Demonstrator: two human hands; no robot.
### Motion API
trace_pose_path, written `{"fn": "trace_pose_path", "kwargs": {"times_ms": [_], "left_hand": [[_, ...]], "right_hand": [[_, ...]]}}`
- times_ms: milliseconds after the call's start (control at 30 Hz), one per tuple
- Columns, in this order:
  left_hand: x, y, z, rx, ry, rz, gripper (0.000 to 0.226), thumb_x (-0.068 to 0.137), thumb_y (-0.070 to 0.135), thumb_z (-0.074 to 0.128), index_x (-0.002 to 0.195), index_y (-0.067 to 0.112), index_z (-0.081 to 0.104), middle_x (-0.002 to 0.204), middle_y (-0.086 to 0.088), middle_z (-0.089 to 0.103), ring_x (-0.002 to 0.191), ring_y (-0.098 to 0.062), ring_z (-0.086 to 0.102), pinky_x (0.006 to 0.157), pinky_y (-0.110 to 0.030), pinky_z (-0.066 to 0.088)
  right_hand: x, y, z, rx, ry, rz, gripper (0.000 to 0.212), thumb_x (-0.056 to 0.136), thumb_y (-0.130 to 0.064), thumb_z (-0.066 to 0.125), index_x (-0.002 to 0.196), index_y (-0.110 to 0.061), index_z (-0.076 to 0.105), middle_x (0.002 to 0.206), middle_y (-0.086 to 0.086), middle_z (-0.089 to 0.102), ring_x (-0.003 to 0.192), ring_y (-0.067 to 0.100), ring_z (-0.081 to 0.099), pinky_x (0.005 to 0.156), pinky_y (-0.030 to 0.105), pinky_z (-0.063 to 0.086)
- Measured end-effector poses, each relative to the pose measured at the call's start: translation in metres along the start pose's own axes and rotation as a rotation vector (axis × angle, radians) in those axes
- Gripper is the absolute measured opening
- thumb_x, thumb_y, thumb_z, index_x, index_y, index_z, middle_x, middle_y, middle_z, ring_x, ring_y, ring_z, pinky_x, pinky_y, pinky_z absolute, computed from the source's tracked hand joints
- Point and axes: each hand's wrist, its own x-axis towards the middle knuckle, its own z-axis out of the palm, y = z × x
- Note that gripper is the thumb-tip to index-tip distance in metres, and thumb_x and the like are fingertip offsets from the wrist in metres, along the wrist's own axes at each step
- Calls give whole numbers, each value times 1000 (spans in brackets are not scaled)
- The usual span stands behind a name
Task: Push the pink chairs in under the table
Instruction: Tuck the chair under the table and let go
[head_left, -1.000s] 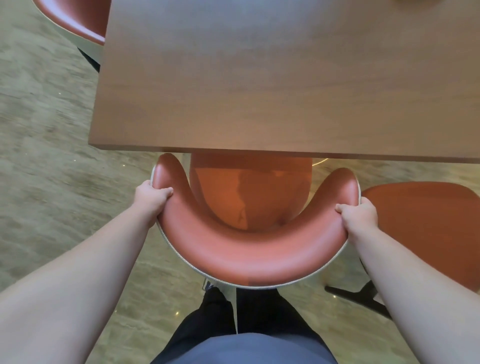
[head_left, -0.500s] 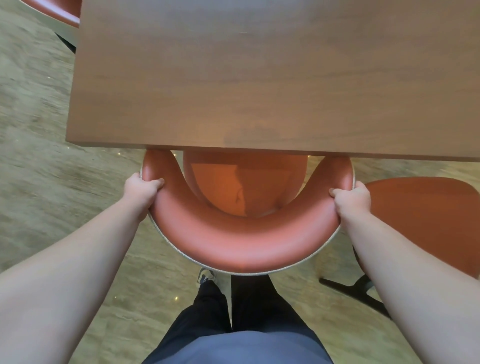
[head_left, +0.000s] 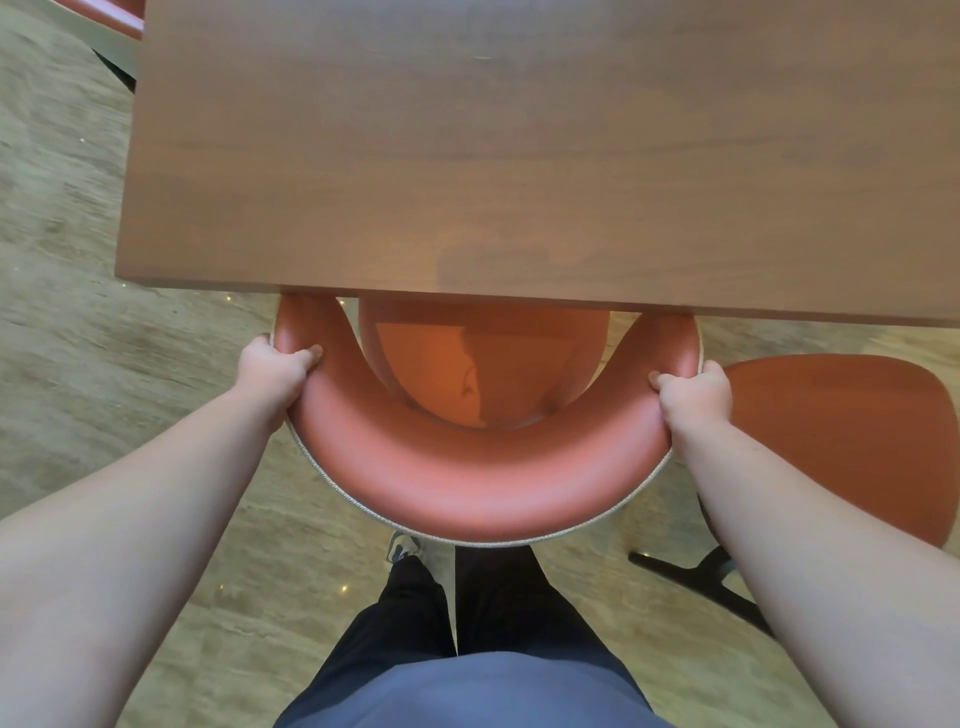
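A pink chair (head_left: 467, 488) with a curved padded backrest stands right in front of me. Its seat and the tips of its arms reach under the near edge of the brown wooden table (head_left: 519, 171). My left hand (head_left: 272, 366) grips the left end of the backrest, fingers curled over the top. On the right end, my right hand (head_left: 693, 392) grips it the same way. A second pink chair (head_left: 841, 436) stands to the right, its seat clear of the table edge.
Part of a third pink chair (head_left: 111, 13) shows at the top left beyond the table corner. The second chair's black leg base (head_left: 701, 577) lies on the floor near my right arm. My legs and a shoe (head_left: 402, 545) are just behind the held chair.
The chair has slid forward under the table with both hands still on it; the arm tips, clear of the edge a second ago, now lie beneath it.
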Motion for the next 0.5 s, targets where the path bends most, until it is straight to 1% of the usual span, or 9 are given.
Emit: {"fn": "trace_pose_path", "kwargs": {"times_ms": [100,200,267,333,400,467,500], "left_hand": [[1,1,1,7,10,-5,45,86,26,80,121,6,59,107,-9,60,93,-28,57,80,-35,43],[-5,3,-1,-28,-19,-24,55,86,30,80,128,5,56,111,-9,59,96,-27,57,82,-35,45],[-15,3,-3,-74,-45,-29,54,89,26,76,132,4,53,118,-12,60,99,-28,59,83,-36,47],[-26,2,-6,-108,-62,-28,47,92,17,69,134,5,51,125,-16,62,103,-31,62,86,-38,51],[-48,-4,-18,-161,-101,-20,49,94,10,60,141,8,49,129,-16,62,103,-30,64,83,-38,53],[-63,-4,-24,-210,-132,-43,58,97,7,53,153,11,40,129,-6,61,98,-22,65,80,-37,53],[-77,-8,-31,-239,-145,-45,58,98,6,50,155,12,39,126,-2,61,94,-16,63,77,-34,52]], "right_hand": [[2,-2,0,-48,-9,-2,41,82,-31,78,109,-13,53,114,13,68,97,35,63,88,40,49],[0,-5,-2,-95,-26,4,59,81,-40,79,124,-10,51,125,15,64,111,38,62,88,38,44],[-9,-4,-4,-89,-52,6,67,83,-42,76,133,-8,47,129,14,61,113,38,60,86,36,40],[-21,-3,-5,-27,-64,10,65,86,-36,71,138,-8,43,127,14,60,104,34,58,85,36,42],[-44,1,-8,8,-76,1,60,87,-24,62,141,-9,40,124,13,60,101,34,58,87,39,47],[-56,4,-4,26,-70,0,62,86,-16,54,145,-10,36,120,9,57,101,33,57,84,38,45],[-68,9,-6,51,-77,-6,61,86,-14,52,145,-10,36,119,8,56,99,32,56,81,37,42]]}}
